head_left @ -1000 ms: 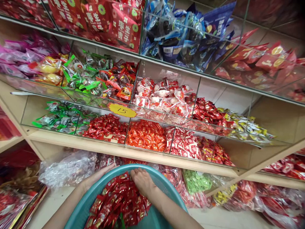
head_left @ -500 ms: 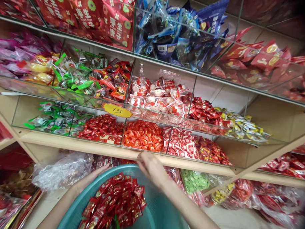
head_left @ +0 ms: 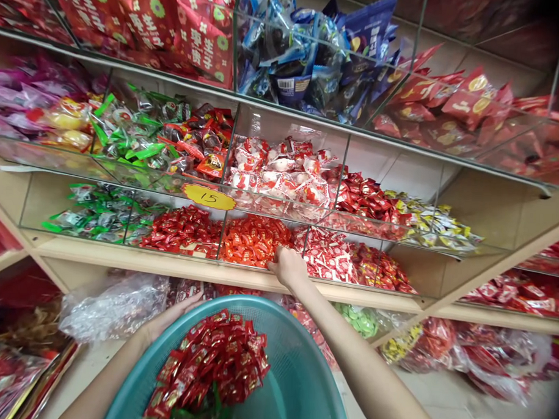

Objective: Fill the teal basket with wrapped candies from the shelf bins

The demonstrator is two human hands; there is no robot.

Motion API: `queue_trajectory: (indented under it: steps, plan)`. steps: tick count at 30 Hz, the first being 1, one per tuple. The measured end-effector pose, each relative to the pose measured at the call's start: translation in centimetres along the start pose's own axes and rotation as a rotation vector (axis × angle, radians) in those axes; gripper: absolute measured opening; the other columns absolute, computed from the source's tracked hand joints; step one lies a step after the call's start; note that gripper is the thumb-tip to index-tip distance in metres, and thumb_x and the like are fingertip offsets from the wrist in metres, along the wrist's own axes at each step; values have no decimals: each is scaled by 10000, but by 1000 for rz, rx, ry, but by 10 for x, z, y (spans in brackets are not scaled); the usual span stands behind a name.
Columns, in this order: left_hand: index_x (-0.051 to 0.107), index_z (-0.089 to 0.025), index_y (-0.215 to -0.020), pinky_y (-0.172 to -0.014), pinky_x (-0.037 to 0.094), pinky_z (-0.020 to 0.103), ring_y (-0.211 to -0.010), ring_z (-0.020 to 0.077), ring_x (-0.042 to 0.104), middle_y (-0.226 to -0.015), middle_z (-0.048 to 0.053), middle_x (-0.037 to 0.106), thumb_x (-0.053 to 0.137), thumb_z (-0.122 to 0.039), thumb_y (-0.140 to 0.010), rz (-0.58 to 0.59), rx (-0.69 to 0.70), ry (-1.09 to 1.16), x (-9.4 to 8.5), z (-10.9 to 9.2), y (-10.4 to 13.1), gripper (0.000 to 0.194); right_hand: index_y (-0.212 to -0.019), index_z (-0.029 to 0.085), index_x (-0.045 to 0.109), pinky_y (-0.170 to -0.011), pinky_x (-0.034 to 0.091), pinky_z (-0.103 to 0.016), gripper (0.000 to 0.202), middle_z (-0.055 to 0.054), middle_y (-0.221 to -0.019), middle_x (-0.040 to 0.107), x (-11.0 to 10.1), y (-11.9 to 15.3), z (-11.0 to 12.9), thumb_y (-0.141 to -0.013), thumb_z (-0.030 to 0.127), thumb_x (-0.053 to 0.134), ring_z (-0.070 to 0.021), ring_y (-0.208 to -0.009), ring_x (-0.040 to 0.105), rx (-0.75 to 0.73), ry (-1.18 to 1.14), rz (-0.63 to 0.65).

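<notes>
Shelf unit [head_left: 240,275]: glass-fronted bins of wrapped sweets, tier on tier, fill the view.
Teal basket [head_left: 301,381]: low at the bottom edge, below the shelf's front lip, a heap of red candy packets [head_left: 212,366] inside.
Right hand [head_left: 287,266]: over the shelf's front edge, fingers curled into the orange-red candies [head_left: 253,240]; what it pinches, cannot tell.
Left hand [head_left: 172,316]: on the basket's far-left rim, fingers mostly hidden behind it; a clear plastic bag [head_left: 115,304] just beside.
Yellow price tag [head_left: 209,196]: reads 15, on the glass above.
</notes>
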State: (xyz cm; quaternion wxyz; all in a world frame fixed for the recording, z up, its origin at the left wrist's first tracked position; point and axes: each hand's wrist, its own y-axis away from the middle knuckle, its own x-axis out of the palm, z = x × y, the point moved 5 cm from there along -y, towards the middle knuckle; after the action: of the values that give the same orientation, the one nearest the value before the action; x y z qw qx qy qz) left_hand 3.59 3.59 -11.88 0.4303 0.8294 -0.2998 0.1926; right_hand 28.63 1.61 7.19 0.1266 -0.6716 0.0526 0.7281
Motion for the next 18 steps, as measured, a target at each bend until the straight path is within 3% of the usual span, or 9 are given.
queue_trajectory:
  steps: [7, 11, 14, 16, 18]
  plan:
    - [548, -127, -1208, -991, 430, 354, -1048, 241, 626, -1054, 88, 706, 639, -477, -752, 70, -20, 49, 5, 1, -2, 581, -875, 155, 629, -630, 375, -277, 171, -123, -911, 670, -3, 5, -8, -819, 205, 476, -224, -843, 629, -20, 14, -79]
    - [545, -140, -1210, -973, 447, 339, -1032, 238, 635, -1049, 78, 709, 655, -457, -745, 36, -11, 29, 11, -1, -1, 573, -847, 167, 591, -619, 354, -256, 136, -93, -881, 654, -24, 22, -11, -837, 195, 458, -189, -789, 611, -63, -31, -185]
    - [546, -126, -1211, -972, 444, 313, -1045, 237, 627, -1009, 74, 721, 656, -460, -743, 41, -13, 19, 15, -2, 0, 585, -799, 180, 562, -621, 347, -230, 117, -54, -836, 627, -41, 45, -13, -844, 197, 456, -149, -750, 577, -149, -189, -258]
    - [549, -120, -1211, -973, 441, 309, -1030, 234, 634, -995, 73, 724, 646, -466, -749, 57, -18, 6, 18, -2, 1, 584, -761, 181, 551, -622, 350, -215, 117, -26, -783, 611, -36, 62, -13, -837, 192, 462, -125, -704, 551, -236, -366, -237]
    - [549, -122, -1212, -977, 435, 317, -992, 222, 650, -1007, 70, 720, 620, -466, -773, 86, -9, -4, 22, -1, 4, 563, -729, 177, 552, -600, 352, -202, 114, 1, -714, 601, -10, 78, -14, -812, 175, 475, -105, -644, 528, -290, -573, -122]
